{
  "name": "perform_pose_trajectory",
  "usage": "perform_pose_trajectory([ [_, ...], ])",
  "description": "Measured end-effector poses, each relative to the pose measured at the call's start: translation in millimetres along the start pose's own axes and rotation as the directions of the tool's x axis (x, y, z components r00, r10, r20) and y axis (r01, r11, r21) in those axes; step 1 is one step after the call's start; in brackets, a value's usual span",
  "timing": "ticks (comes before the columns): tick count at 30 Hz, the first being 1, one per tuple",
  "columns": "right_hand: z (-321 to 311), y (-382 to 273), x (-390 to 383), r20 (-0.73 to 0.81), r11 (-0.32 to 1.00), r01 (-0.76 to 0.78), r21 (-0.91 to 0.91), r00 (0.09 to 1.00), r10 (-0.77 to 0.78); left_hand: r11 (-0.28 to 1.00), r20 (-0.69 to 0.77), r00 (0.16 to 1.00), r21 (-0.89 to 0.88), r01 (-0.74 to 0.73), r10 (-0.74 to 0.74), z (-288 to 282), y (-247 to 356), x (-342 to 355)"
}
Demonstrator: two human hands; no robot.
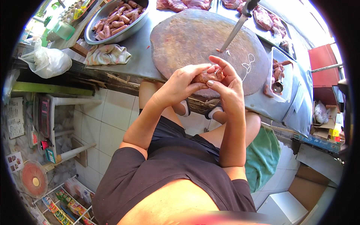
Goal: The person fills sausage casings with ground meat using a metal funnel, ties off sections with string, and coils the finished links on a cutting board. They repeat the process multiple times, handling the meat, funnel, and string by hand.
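Chopping block [187, 41] lies open leftward, hands [180, 81] [231, 85] holding sausage [205, 77] near edge

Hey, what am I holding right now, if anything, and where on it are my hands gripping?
A short reddish sausage: your left hand holds its left end, your right hand its right end.

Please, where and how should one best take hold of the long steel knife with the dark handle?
Probably grip the long steel knife by its dark handle, coming from the right: the handle is uppermost and slants right, while the blade points down at the round brown wooden board. Avoid the blade; its edge's direction is unclear.
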State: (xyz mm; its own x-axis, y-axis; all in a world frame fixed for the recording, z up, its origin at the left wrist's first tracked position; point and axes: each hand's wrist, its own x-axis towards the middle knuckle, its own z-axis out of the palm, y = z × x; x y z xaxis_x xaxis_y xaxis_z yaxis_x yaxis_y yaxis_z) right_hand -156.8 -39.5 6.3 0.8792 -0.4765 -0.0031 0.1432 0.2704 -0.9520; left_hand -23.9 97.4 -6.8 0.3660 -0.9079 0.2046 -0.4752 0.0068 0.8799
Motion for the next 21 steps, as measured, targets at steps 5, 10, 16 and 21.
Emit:
perform_pose_trajectory([
  [5, -14, -9, -4, -0.032, 0.992, 0.008, -0.128, 0.999, -0.012, 0.986, 0.083, 0.992, -0.127, 0.109, -0.099, 5, 3, -2],
  [10, -28, -9, -5, -0.238, 0.983, 0.029, -0.181, 0.968, -0.072, 0.764, 0.242, 0.923, -0.517, 0.385, -0.300, 4, -6, -1],
  [16, -37, 1, -4, -0.420, 0.978, 0.111, -0.178, 0.890, -0.177, 0.140, 0.356, 0.927, -0.918, 0.370, -0.117, 18, -17, -3],
  [21, -45, 7, -5, -0.465, 0.931, -0.001, -0.365, 0.866, -0.182, 0.005, 0.347, 0.921, -0.935, 0.354, -0.178, 16, -19, -3],
])
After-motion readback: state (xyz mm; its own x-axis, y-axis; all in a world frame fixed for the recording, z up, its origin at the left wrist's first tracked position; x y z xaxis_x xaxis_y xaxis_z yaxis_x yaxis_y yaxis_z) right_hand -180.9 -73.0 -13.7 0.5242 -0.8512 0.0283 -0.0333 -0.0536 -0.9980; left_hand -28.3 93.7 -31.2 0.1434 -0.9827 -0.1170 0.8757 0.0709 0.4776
